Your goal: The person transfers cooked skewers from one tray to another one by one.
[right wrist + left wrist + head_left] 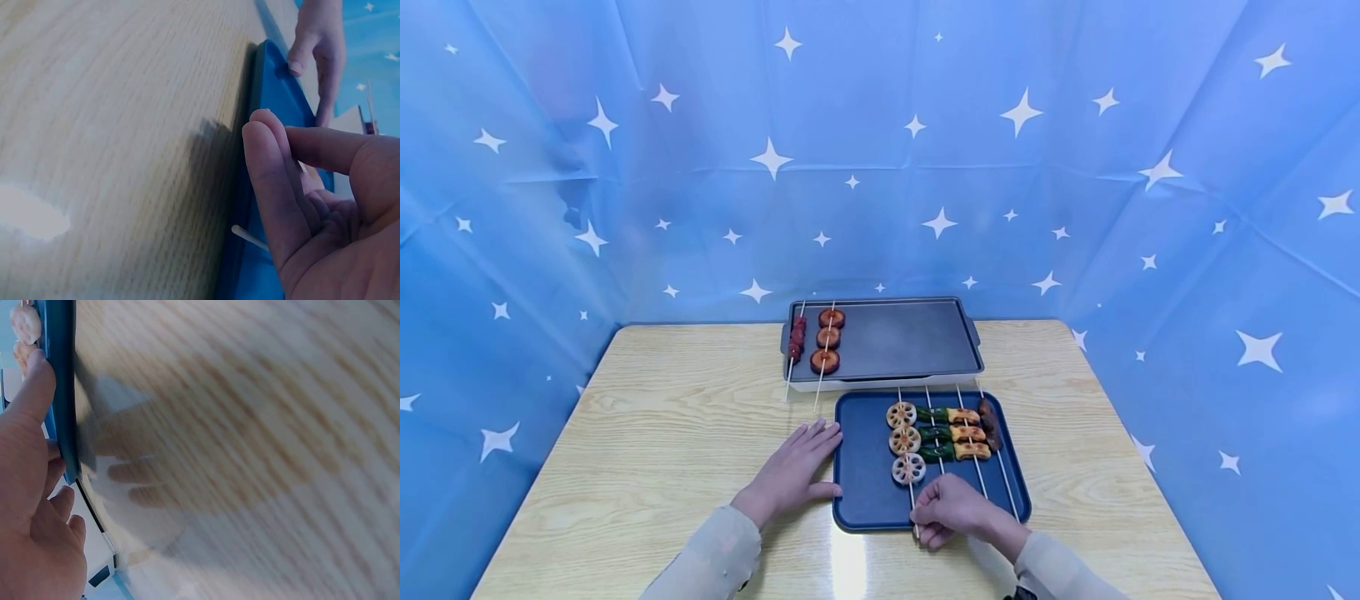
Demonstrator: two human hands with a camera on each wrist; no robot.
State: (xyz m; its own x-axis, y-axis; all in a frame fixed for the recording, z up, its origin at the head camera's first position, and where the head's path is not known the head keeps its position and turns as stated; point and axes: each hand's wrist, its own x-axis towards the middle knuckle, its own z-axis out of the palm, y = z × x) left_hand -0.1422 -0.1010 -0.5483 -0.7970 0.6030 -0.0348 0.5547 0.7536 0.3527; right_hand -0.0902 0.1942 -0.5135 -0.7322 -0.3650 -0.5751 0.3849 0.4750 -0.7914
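Observation:
My right hand (951,510) pinches the lower stick of a lotus root skewer (908,468) at the near edge of the dark blue tray (868,492). In the right wrist view, its thumb and fingertips meet over the tray's edge, and a bare stick end (249,237) pokes out below them. My left hand (797,471) lies by the tray's left side, fingers extended and thumb at the rim. Right of the lotus slices lie a green pepper skewer (934,435), a yellow-and-browned skewer (970,433) and a dark brown skewer (990,425).
Behind the tray stands a grey griddle (898,337) with a pale base. At its left lie a dark red meat skewer (797,337) and a skewer of round brown slices (828,337), sticks overhanging the near edge. A blue starred curtain (880,167) hangs behind the wooden table (662,417).

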